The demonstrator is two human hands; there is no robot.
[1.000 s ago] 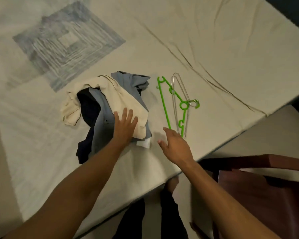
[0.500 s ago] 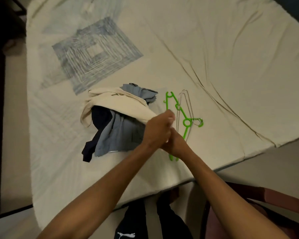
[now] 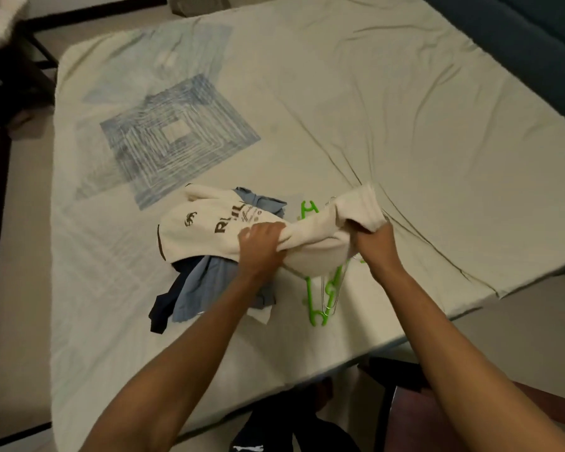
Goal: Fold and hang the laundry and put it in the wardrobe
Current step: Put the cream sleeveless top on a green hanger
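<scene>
A cream shirt [image 3: 209, 223] with dark lettering is stretched above the laundry pile on the bed. My left hand [image 3: 261, 246] grips its bunched middle. My right hand [image 3: 371, 236] grips its other end, a little to the right. Under it lie a light blue garment [image 3: 206, 285] and a dark navy one [image 3: 163, 308]. A green plastic hanger [image 3: 313, 301] and a thin wire hanger [image 3: 331, 298] lie just right of the pile, partly hidden by the shirt.
The bed [image 3: 405, 125] has a pale sheet with a blue square print [image 3: 177, 138] at the left. Dark furniture [image 3: 7, 89] stands at the far left, a dark headboard [image 3: 535, 44] at the right, and a brown chair [image 3: 437, 412] by the bed's near edge.
Both hands took hold of the cream shirt, lifted it off the pile and pulled it apart to the right over the hangers. The camera view has pulled back.
</scene>
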